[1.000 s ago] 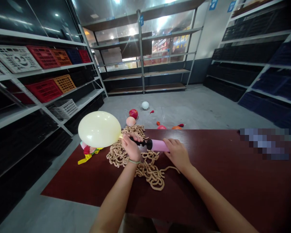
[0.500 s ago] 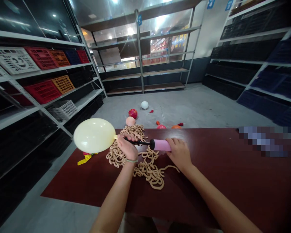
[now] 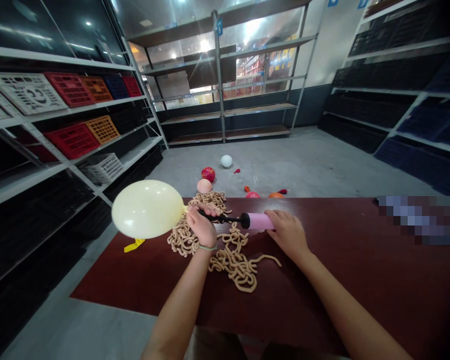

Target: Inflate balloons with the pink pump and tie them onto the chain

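My left hand (image 3: 203, 226) is closed around the neck of a pale yellow balloon (image 3: 148, 209) and the black nozzle end of a hand pump. The balloon is inflated and juts out to the left over the table. My right hand (image 3: 289, 235) grips the pink barrel of the balloon pump (image 3: 259, 221), and a length of black rod shows between the two hands. Beneath them, a tangled heap of tan rope (image 3: 234, 262) lies on the dark red table (image 3: 135, 285). Its loose end trails right, below my right hand.
A yellow strip (image 3: 134, 245) pokes out under the balloon. Beyond the table, a white balloon (image 3: 226, 161), a red patterned balloon (image 3: 208, 174) and several smaller pieces lie on the floor. Crates (image 3: 75, 140) fill the left shelves. A blurred patch (image 3: 416, 220) covers something at the right.
The yellow balloon has grown a little larger. Both hands and the pump have shifted slightly right in the picture, as the view itself has moved a bit.
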A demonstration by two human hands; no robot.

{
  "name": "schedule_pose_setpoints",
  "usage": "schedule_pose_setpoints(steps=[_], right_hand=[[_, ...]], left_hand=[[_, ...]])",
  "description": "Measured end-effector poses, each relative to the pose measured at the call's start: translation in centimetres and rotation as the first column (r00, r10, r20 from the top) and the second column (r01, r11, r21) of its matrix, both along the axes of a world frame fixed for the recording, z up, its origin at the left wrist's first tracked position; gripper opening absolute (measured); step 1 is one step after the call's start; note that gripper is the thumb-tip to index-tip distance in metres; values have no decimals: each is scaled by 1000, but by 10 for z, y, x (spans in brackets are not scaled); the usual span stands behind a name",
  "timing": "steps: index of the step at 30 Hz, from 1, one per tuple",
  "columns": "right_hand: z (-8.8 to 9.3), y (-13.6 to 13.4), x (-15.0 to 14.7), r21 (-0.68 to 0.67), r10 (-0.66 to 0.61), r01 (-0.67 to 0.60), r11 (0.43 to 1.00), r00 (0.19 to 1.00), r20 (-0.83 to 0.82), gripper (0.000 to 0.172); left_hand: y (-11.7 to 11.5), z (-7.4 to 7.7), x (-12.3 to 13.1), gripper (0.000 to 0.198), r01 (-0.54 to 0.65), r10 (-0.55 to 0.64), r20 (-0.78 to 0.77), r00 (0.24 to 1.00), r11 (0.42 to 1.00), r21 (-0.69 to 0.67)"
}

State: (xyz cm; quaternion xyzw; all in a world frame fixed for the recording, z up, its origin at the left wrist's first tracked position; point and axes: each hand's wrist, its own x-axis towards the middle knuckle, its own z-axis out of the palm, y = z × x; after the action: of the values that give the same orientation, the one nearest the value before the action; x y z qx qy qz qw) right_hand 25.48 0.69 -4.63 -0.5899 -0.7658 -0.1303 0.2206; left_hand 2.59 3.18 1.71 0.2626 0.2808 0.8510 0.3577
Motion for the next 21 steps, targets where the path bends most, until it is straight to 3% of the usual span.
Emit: schedule_pose_setpoints(steps=[4, 8, 15, 21], right_hand=[[-1, 1, 2, -18, -10, 10, 1000, 1000, 12, 42], [0, -7, -20, -56, -37, 38, 998, 999, 17, 39], [-1, -17, -43, -99, 35, -39, 994, 998, -49, 41], [-2, -7, -25, -99, 81, -79, 992, 997, 18, 46]], left_hand=[[4, 1, -13, 22, -69, 70, 26, 997, 997, -25], [4, -9, -7, 28, -94, 94, -3, 996, 995, -43], [-4, -28, 27, 33, 72, -73, -68, 995, 997, -15], [1, -17, 11, 28, 64, -65, -55, 996, 998, -20]])
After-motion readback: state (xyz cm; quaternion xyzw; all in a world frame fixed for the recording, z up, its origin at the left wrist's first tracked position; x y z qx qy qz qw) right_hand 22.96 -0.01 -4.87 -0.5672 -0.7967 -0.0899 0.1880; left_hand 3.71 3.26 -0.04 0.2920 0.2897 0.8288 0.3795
